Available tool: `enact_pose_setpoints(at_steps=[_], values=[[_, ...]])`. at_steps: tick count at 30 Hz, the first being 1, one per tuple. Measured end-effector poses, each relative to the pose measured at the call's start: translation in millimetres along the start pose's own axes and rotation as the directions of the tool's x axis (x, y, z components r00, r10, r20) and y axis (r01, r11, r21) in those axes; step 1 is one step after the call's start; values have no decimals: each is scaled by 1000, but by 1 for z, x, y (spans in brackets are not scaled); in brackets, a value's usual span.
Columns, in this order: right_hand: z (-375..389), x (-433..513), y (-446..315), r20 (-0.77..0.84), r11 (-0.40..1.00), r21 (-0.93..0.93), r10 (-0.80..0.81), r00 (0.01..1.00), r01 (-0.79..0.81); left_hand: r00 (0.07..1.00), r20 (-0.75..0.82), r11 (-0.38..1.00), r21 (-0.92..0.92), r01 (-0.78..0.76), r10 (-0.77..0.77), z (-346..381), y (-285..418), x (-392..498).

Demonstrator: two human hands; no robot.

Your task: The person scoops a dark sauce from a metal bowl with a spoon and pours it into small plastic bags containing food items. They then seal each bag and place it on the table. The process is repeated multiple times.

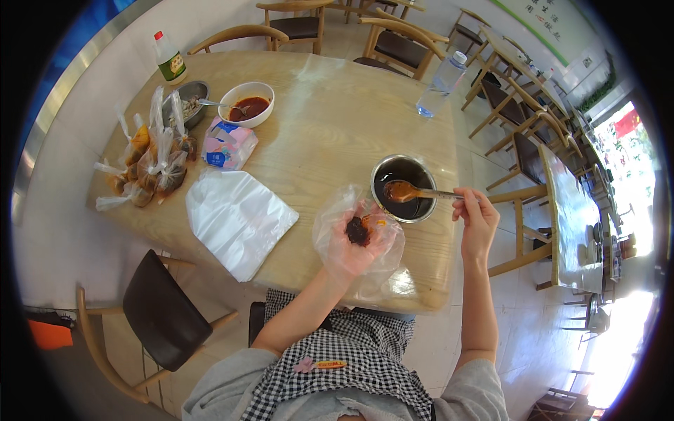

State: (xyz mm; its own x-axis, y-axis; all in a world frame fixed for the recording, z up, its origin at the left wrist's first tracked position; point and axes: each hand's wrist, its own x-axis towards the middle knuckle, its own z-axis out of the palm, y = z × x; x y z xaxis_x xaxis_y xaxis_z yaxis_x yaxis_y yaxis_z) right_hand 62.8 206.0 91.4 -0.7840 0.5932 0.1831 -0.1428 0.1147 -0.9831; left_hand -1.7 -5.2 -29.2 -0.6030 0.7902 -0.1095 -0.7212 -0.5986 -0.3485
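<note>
My left hand (350, 258) is palm up and holds a clear plastic bag (389, 258), its thin film spread around the fingers. A lump of dark red-brown sauce (358, 232) lies in the bag over the palm. Between thumb and fingers, my right hand (476, 210) grips the handle of a metal spoon (434, 194). The spoon's bowl is coated in reddish sauce and hangs over a round stainless steel bowl (373, 181). Dark liquid sauce (405, 209) fills part of that bowl. Whether the spoon touches the sauce cannot be told.
A stack of clear plastic bags (239, 218) lies left on the wooden table (326, 116). Beyond are tied sauce bags (158, 168), a tissue pack (229, 144), a white bowl (267, 113) with sauce and spoon, a metal bowl (202, 89), a capped bottle (171, 63) and a water bottle (442, 84).
</note>
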Motion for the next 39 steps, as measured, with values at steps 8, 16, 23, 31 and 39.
enact_pose_setpoints(at_steps=[8, 16, 23, 31, 39], values=[[4, 12, 38, 56, 990, -84, 114, 992, -109, 991, -125, 998, -1, -55, 55, 15, -6, -4], [-5, 19, 20, 21, 946, 211, 248, 968, -247, 995, -82, 998, -2, -58, 58, 15, -6, -3], [11, -14, -29, 51, 998, 15, 59, 997, -60, 996, -66, 998, -14, -58, 57, 10, -4, -3], [20, -38, -27, 45, 999, -8, 40, 998, -40, 972, -212, 992, 94, -87, 105, 22, -7, -4], [3, -5, 12, -44, 995, 77, 72, 996, -68, 990, -130, 998, 43, -49, 54, 18, -5, -2]])
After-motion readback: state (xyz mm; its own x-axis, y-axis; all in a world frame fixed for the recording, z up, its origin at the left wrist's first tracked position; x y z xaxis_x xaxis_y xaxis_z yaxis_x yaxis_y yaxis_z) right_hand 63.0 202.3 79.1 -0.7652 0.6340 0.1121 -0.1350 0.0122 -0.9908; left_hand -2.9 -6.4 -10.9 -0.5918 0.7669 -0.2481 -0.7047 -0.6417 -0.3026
